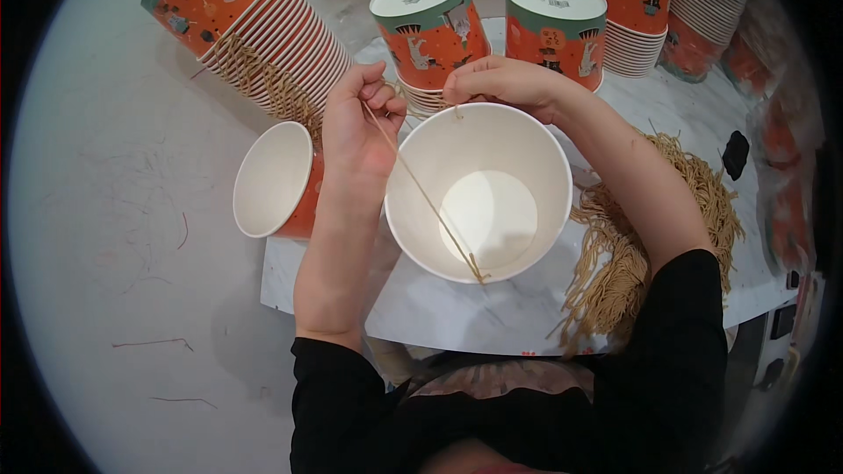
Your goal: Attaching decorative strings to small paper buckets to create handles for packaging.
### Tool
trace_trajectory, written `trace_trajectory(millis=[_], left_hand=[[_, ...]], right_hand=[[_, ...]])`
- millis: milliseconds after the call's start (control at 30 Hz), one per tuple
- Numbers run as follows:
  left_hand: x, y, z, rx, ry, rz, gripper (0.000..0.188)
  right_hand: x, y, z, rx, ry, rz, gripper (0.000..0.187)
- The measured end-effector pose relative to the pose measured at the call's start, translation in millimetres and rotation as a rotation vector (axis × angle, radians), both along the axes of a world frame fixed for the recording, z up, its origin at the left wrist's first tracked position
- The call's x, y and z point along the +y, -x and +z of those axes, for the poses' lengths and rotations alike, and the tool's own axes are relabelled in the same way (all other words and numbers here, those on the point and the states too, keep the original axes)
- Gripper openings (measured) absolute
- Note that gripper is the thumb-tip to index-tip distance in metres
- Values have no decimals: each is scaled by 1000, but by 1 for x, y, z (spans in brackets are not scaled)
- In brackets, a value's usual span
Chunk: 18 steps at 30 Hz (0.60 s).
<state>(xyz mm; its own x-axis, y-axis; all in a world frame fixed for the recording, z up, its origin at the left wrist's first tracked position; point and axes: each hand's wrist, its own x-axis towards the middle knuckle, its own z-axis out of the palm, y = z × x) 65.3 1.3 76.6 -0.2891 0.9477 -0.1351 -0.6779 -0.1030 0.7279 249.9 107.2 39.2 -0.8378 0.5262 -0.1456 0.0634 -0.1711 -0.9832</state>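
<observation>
A white-lined paper bucket [536,145] stands with its open top toward me. A thin tan cord [421,192] runs from its near rim across the opening to my left hand [362,118]. The fingers of that hand are curled shut on the cord, left of the far rim. My right hand [505,88] is at the far rim, fingertips pinched where cord shows against the outside of the wall; part of its fingers is hidden. Left of my left forearm, another paper bucket [274,179] lies tilted, its white inside showing.
A leaning stack of orange buckets [263,35] with tan cords draped on it is at far left. Upside-down bucket stacks [430,31] [555,31] stand behind. A bundle of tan cords [615,285] lies right, near a black object [736,155]. Bagged buckets [781,167] line the right edge.
</observation>
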Motion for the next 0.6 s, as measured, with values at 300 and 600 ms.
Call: trace_trajectory(millis=[300,600], left_hand=[[3,2,-10,10,2,135,29],[-2,2,4,1045,-23,-199,31]], right_hand=[[16,-6,-15,111,226,171,11],[16,-7,-18,124,280,191,13]])
